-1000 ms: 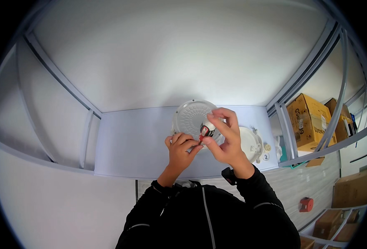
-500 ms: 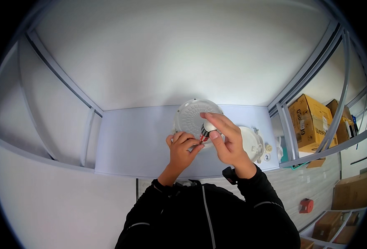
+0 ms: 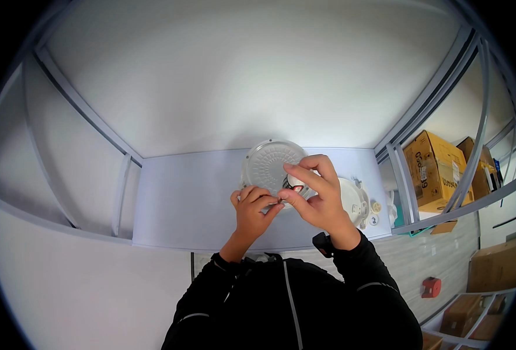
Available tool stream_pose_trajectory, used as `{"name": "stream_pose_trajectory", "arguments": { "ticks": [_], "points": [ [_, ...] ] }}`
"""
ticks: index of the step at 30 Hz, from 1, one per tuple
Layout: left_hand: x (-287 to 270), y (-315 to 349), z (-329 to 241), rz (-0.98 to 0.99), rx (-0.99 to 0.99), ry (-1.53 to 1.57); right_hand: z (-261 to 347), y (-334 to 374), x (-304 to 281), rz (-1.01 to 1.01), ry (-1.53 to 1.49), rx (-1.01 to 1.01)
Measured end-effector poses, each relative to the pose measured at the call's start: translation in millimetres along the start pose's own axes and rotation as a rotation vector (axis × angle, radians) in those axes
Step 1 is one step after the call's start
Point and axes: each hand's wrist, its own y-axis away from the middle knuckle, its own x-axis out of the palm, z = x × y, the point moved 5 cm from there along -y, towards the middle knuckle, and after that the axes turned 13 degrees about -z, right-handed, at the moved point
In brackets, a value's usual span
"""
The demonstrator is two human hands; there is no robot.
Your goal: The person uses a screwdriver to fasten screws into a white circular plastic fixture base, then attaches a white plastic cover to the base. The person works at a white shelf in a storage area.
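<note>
Behind the work, the view is filled by a pale wall [image 3: 258, 76]. Below it a long, light-coloured desk [image 3: 182, 192] is set, w/ its ends flanked by grey metal framing [image 3: 84, 111]. Beyond the R end, a yellow-brown cardboard box [image 3: 432, 172] can be seen. On the desk, approx. mid-length, a round clear-white disc w/ a ribbed pattern [image 3: 271, 166] is laid; just to its R, a white round housing [image 3: 354, 201] is partly covered by the R hand [image 3: 322, 198]. By that hand a screwdriver w/ white, black & red handle [image 3: 295, 184] is grasped btwn thumb & fingers, over the disc's near R part. The L hand [image 3: 252, 207] is held at the disc's near edge, thumb & index brought close together by the driver's lower end; whether anything is pinched there can't be told. Beside the housing, two small round pieces [image 3: 376, 207] are placed, one cream, one whitish.
</note>
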Motion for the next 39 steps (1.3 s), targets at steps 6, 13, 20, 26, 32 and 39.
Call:
{"name": "stream_pose_trajectory", "arguments": {
  "ticks": [6,13,20,26,32,39],
  "points": [
    [0.0,-0.7,-0.6,0.002,0.006,0.001,6.8,-8.7,5.5,-0.124,-0.091,0.004],
    [-0.2,-1.6,-0.6,0.022,0.006,-0.014,-2.8,2.8,-3.0,-0.059,0.019,-0.011],
    [-1.7,-3.2,-0.6,0.029,0.003,0.015,1.4,-8.7,6.6,-0.114,-0.134,-0.017],
    [0.4,-2.0,1.9,0.020,0.024,0.005,-6.3,7.8,2.8,-0.124,-0.002,-0.082],
    [0.0,-1.8,1.9,0.025,0.022,0.008,5.1,-2.4,7.6,-0.173,-0.141,-0.058],
    [-1.4,-0.1,4.2,0.057,0.016,0.001,2.5,11.0,5.2,-0.230,0.082,-0.125]
  ]
}}
